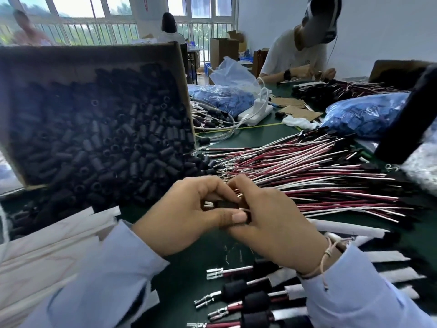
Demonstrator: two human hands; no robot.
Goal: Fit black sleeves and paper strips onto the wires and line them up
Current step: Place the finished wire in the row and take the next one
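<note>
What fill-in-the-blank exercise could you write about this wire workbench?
The tilted brown cardboard box is full of short ____ tube sleeves.
The left hand and right hand together pinch one black sleeve above the dark ____ table.
A pale cord bracelet circles the ____ wrist.
Missing: black; green; right.

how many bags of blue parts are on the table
2: one bag behind the power strip, another bag further right beyond the wires. The cardboard box may hide more.

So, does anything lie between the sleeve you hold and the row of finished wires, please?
Nothing visible blocks it: only table, with tiny scraps, lies between the black sleeve in the hands and the row of finished wires.
</note>
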